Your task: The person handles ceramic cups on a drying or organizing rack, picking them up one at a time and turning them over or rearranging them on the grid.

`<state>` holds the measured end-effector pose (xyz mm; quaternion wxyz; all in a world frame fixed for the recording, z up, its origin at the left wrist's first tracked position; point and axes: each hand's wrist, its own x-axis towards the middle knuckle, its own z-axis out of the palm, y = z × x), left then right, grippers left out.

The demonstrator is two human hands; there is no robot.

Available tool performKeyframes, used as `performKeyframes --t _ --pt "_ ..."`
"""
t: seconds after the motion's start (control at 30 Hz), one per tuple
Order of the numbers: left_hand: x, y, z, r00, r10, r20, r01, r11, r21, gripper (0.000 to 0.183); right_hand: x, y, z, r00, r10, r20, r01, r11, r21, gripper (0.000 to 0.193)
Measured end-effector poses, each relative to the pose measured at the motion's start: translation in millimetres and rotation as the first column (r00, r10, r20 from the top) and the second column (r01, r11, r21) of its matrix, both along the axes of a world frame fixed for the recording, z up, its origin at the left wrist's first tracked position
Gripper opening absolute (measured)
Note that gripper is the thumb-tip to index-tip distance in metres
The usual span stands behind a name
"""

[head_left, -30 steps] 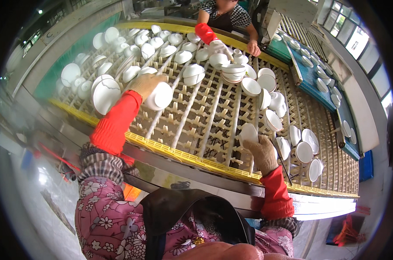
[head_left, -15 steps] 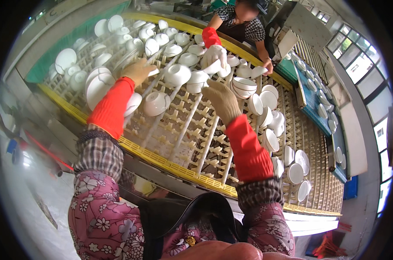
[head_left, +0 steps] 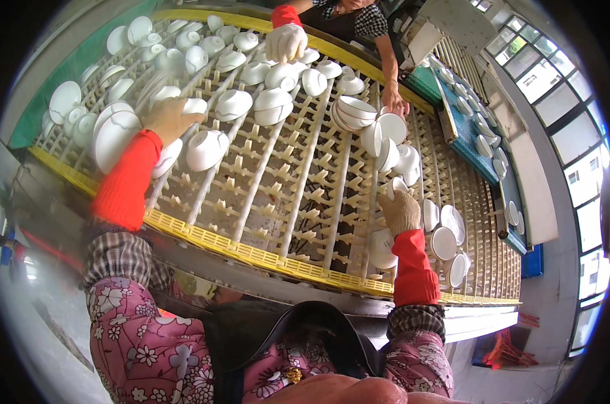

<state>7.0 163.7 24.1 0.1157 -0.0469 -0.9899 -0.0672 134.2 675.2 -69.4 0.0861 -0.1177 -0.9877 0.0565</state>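
My left hand [head_left: 169, 118], in a tan glove with a red sleeve cuff, is closed on a small white bowl [head_left: 196, 106] at the left of the cream peg conveyor rack [head_left: 278, 195]. A larger white bowl [head_left: 207, 149] stands on the pegs just right of it. At the right near part of the rack, my gloved right hand [head_left: 400, 211] grips the rim of a white bowl [head_left: 395, 184]. Another white bowl [head_left: 381, 248] lies under that wrist.
Several white bowls and plates [head_left: 264, 101] fill the far and left pegs, with more plates [head_left: 445, 242] at the right. A co-worker's white-gloved hand [head_left: 285, 42] and bare hand [head_left: 393, 105] reach in from the far side. A yellow edge strip [head_left: 251, 254] runs along the near side.
My right hand has pulled back from the stacked bowls in the middle to the right near part of the rack. My left hand has stayed at the left, shifting slightly farther in.
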Motion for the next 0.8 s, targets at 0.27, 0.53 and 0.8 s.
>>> performKeyframes --t 0.27,0.53,0.8 --pt "16 18 -23 0.999 -0.016 -0.034 0.002 0.931 -0.364 0.052 -4 -53 30 0.662 0.608 -0.438 -0.675 0.738 0.004 0.037" --pt "24 17 -22 0.999 0.007 -0.04 -0.017 0.971 -0.238 0.036 -54 -162 55 0.603 0.664 -0.442 -0.794 0.552 -0.255 0.042" --pt "36 58 -15 0.9 -0.269 -0.344 0.245 0.963 -0.112 0.045 48 -17 27 0.945 0.102 -0.312 -0.198 0.936 -0.291 0.043"
